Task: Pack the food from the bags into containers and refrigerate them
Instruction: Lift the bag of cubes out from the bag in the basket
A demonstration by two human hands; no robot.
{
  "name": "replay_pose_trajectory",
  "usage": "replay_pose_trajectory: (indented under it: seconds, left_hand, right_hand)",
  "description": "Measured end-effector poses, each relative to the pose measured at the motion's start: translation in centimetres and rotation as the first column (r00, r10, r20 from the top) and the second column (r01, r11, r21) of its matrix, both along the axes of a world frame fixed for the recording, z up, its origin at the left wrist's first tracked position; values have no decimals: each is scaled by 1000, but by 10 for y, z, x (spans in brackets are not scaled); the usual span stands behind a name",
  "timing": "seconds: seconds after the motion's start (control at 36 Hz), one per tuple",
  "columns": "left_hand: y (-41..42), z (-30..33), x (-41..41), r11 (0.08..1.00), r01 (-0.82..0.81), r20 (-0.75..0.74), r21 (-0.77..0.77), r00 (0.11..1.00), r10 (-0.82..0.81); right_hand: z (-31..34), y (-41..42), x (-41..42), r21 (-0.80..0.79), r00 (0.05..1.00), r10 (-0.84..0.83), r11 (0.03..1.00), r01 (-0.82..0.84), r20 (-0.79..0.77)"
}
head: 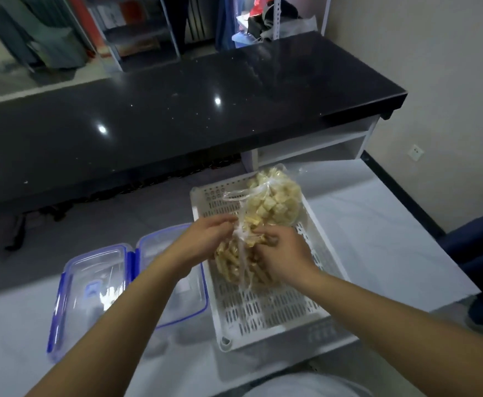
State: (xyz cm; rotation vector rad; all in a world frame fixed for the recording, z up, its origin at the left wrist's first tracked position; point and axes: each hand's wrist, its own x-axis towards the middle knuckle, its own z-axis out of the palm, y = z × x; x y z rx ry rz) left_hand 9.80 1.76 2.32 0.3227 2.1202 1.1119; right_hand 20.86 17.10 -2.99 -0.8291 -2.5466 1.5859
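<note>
A long black counter with a glossy, speckled top runs across the far side, with a white open shelf under its right end. Beyond it, at the far left, stand metal racks holding blurred items, perhaps folders, and further right a heap of dark and red things. On the right, a white socket sits low on the beige wall, above a dark skirting.

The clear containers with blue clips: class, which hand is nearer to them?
Left. The left hand is just above the clear containers; the right hand is farther right, over the white basket.
</note>
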Motion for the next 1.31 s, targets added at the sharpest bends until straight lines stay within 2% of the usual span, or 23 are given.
replay_pose_trajectory:
  seconds: [0.14, 0.22, 0.33, 0.47, 0.56, 0.61, 0.72, 0.78, 0.94, 1.06, 1.14, 1.31]
  left_hand:
    - [-10, 4, 49, 998, -15, 115, 57, 993, 8]
    - [-13, 4, 77, 995, 43, 108, 91, 993, -53]
    - [-17, -3, 100, 976, 213, -120, -39, 969, -216]
    - [-19, -5, 100, 972, 216, -365, -89, 901, -234]
    - [-18, -5, 93, 974, 217, -448, -69, 865, -225]
    - [-11, -8, 88, 958, 275, -480, -85, 831, -281]
    - [10, -18, 80, 897, 394, -508, -199, 742, -438]
    - [14, -24, 78, 878, 403, -540, -258, 693, -477]
    - [4, -37, 72, 903, 360, -626, -233, 655, -423]
    - [-1, -41, 72, 928, 334, -640, -167, 679, -360]
    - [-4, -38, 73, 947, 318, -605, -52, 745, -283]
    - [-17, -32, 66, 962, 245, -582, 125, 803, -128]
  right_hand:
    - [13, 33, 37, 48, 975, 195, 978, -201, 105]
    - [19, 47, 63, 57, 937, 307, 946, -320, 169]
    - [27, 59, 80, 161, 910, 366, 903, -398, 194]
    - [42, 58, 80, 201, 917, 383, 895, -398, 110]
    - [46, 49, 74, 260, 924, 379, 888, -379, 53]
    - [45, 43, 69, 303, 920, 389, 871, -386, 53]
    - [36, 32, 62, 391, 902, 419, 817, -424, 103]
    - [29, 29, 65, 424, 901, 422, 801, -423, 101]
    - [19, 28, 78, 446, 939, 343, 836, -319, 29]
    - [19, 25, 82, 428, 934, 356, 841, -331, 24]
    - [27, 28, 83, 337, 928, 372, 874, -349, -3]
    - [47, 51, 83, 90, 940, 341, 937, -338, -17]
